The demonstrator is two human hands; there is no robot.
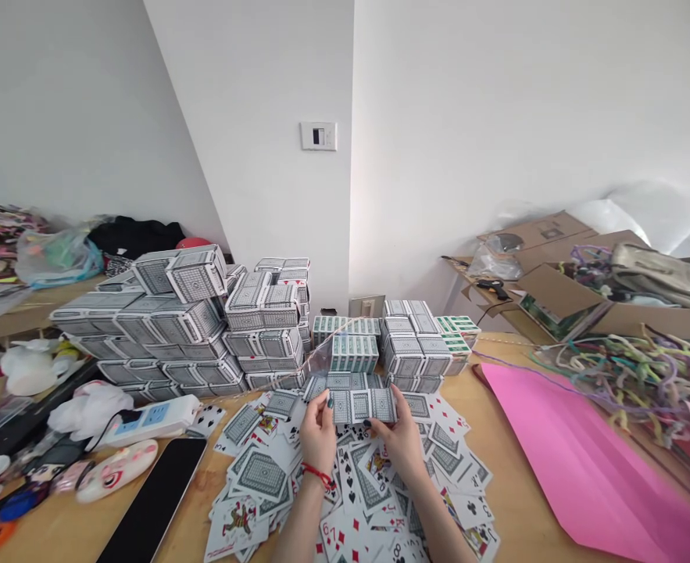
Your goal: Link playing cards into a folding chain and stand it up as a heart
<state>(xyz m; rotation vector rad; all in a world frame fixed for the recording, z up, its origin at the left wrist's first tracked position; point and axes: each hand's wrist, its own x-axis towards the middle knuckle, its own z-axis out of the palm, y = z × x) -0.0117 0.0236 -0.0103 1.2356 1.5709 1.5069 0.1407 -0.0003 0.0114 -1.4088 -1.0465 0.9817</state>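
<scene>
Both my hands grip a strip of grey-backed playing cards, apparently folded and joined side by side. My left hand pinches its left end, and my right hand is closed on its right end, thumb along the lower edge. Below and around them spreads a heap of loose playing cards, some face up, some face down. Just behind the strip, more grey card backs are partly hidden by it. Blocks made of cards are stacked farther back, with another card stack to the right.
Green-and-white card boxes stand against the wall. At left lie a black phone, a white power strip and clutter. Pink paper lies at right, beside a tangle of colourful yarn and an open cardboard box.
</scene>
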